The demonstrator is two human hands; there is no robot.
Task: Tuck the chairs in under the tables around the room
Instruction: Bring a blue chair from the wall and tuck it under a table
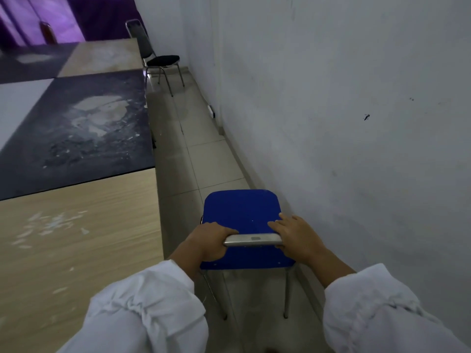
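Observation:
A blue chair (240,212) with thin metal legs stands in the narrow aisle between the tables and the wall, its seat facing away from me. My left hand (210,242) is wrapped around the left end of its metal back rail. My right hand (297,236) lies over the right end of the same rail, fingers spread onto the seat side. The nearest wooden table (76,238) is to the chair's left, and the chair is outside it, not under it. A black chair (159,59) stands far up the aisle by the table's corner.
A white wall (344,123) runs close along the right of the aisle, with a small socket (211,111) near the floor. A worn dark table top (84,128) follows the wooden one, with more tables beyond. The tiled floor (198,154) stretches ahead. Purple curtains (63,16) hang at the back.

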